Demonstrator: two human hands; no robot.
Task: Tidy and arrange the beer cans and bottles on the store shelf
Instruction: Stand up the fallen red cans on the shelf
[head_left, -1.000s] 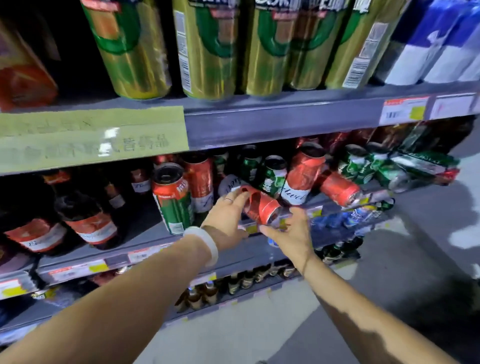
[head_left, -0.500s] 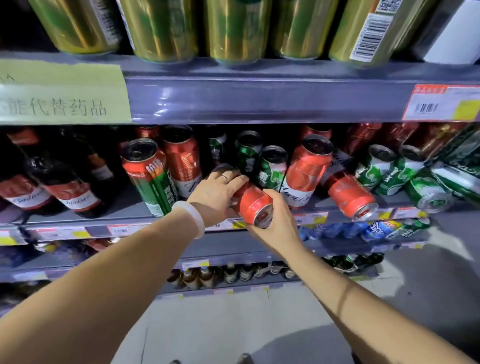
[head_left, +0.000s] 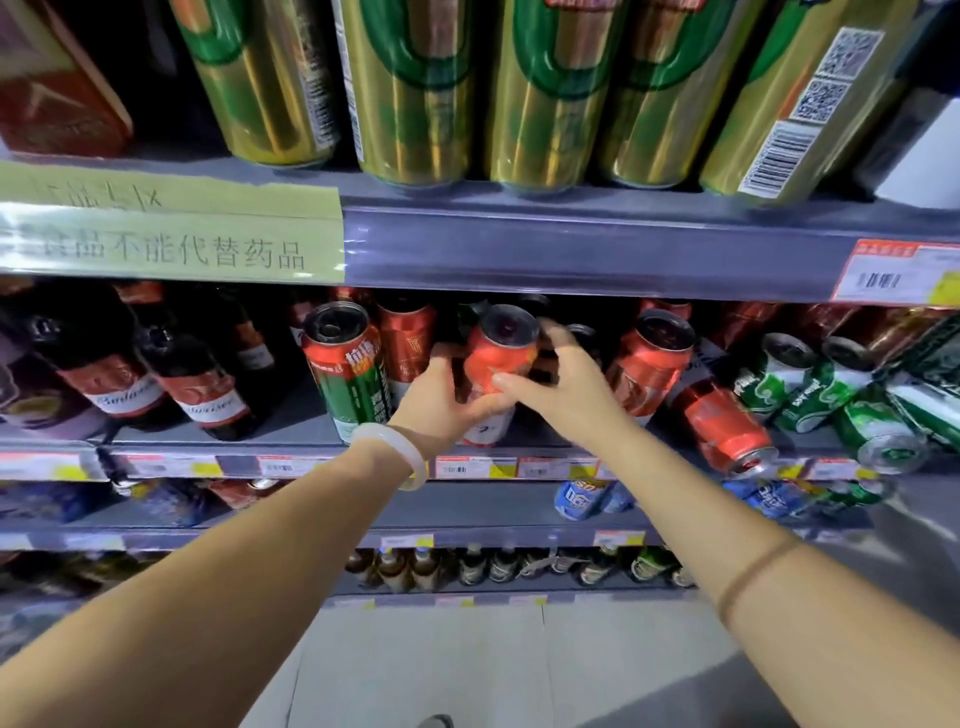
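Red can (head_left: 498, 364) stands upright on the shelf (head_left: 311, 434); my left hand (head_left: 441, 400) wraps its lower part, my right hand (head_left: 566, 384) is spread beside. Next I must steady it in line, I think.

Both forearms are bare, with no sleeves showing. A smooth, pale white bangle (head_left: 393, 453) circles the wrist just behind the left hand (head_left: 439, 400). A thin brownish band (head_left: 756, 571) rings the forearm well behind the right hand (head_left: 563, 384).

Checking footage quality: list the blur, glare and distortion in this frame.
Head view: the right hand is motion-blurred; glare streaks the plastic over the yellow sign; wide-angle distortion bows the shelf edge and tilts the gold cans.
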